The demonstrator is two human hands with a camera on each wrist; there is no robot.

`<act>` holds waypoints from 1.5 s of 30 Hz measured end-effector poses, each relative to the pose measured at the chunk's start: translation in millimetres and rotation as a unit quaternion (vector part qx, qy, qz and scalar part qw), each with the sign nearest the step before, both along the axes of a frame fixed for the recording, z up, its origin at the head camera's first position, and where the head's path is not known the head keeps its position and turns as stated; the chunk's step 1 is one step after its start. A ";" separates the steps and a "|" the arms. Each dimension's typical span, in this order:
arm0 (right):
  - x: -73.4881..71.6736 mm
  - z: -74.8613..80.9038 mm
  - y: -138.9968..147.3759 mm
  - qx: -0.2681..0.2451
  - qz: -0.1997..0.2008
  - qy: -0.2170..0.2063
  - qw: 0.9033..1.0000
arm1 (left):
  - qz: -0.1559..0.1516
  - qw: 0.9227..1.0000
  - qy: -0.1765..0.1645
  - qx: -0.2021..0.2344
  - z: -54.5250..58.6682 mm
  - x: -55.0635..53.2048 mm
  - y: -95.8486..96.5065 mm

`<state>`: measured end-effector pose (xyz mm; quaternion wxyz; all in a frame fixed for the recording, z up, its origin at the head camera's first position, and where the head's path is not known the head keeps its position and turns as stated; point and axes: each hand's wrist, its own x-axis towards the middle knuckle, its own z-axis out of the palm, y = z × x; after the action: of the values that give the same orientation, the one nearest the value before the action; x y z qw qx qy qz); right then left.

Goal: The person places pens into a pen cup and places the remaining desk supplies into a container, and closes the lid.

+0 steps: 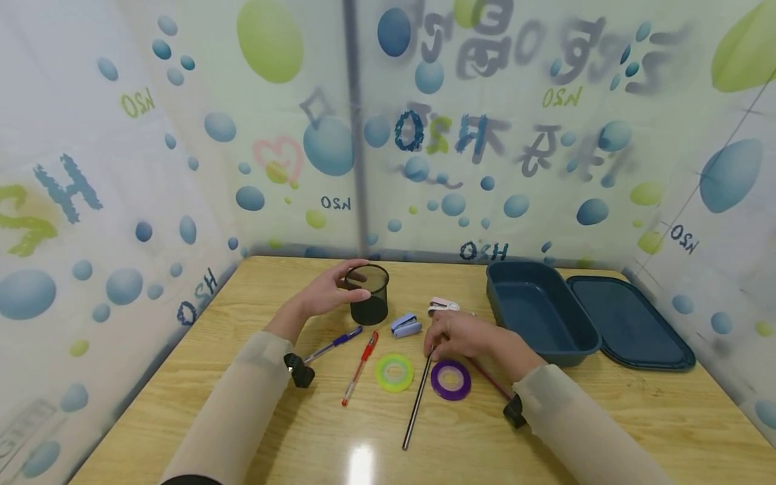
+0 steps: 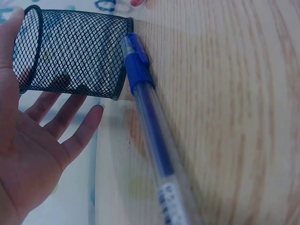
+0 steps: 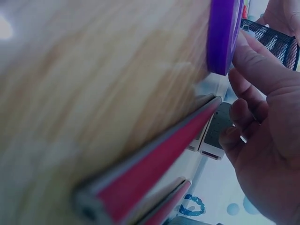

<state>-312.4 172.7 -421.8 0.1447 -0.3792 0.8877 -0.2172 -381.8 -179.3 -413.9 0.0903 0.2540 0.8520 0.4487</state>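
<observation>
My left hand (image 1: 327,291) holds a black mesh pen holder (image 1: 371,310) upright on the table, thumb at its rim and fingers round the far side. A blue gel pen (image 2: 154,126) lies just in front of the holder. The fingertips of my right hand (image 1: 463,333) pinch the upper end of a dark, shiny pencil (image 1: 415,407); the right wrist view hides that grip behind a purple tape roll (image 3: 220,37). Beneath the right forearm lies a red pencil (image 1: 490,377). A red gel pen (image 1: 362,367) and a yellow-green tape roll (image 1: 382,374) lie between the hands.
A light blue stapler (image 1: 406,326) sits right of the pen holder, and a white stapler (image 1: 444,305) lies beyond the right hand. At the right stand a dark blue plastic box (image 1: 542,303) and its flat lid (image 1: 633,327). Printed curtains surround the wooden table (image 1: 303,431).
</observation>
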 end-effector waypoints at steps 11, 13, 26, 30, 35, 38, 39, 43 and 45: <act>3.0 -0.4 -1.6 0.010 0.010 0.007 1.000 | 0.008 1.000 -0.003 -0.006 -0.5 1.8 -0.2; 2.3 1.5 0.1 0.010 0.012 0.005 1.000 | 0.007 1.000 -0.001 -0.006 0.0 1.7 0.1; 0.1 0.5 4.0 0.016 0.008 0.003 1.000 | 0.005 1.000 0.000 -0.007 0.3 2.0 -0.6; 1.2 1.7 4.4 0.005 0.016 -0.001 1.000 | 0.005 1.000 0.000 -0.007 -0.1 1.8 -0.4; 2.8 6.9 5.9 -0.006 0.012 -0.018 1.000 | 0.005 1.000 -0.001 -0.005 -0.7 1.5 -0.9; 5.3 10.8 7.5 -0.008 -0.012 -0.043 0.999 | 0.006 1.000 0.000 -0.005 -1.5 1.1 -1.1; 6.3 11.5 8.0 -0.010 -0.021 -0.052 0.998 | 0.006 1.000 0.000 -0.004 -1.7 1.0 -1.2; 10.6 13.2 11.2 -0.034 -0.033 -0.064 0.997 | 0.007 1.000 0.003 -0.004 -1.8 1.1 -1.2; 12.1 12.6 13.2 -0.047 -0.039 -0.069 0.996 | 0.008 1.000 0.002 -0.004 -1.6 1.5 -1.0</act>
<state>-300.3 185.9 -409.2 0.1792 -0.3346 0.8786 -0.2898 -380.2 -180.3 -415.5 0.0860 0.2479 0.8562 0.4451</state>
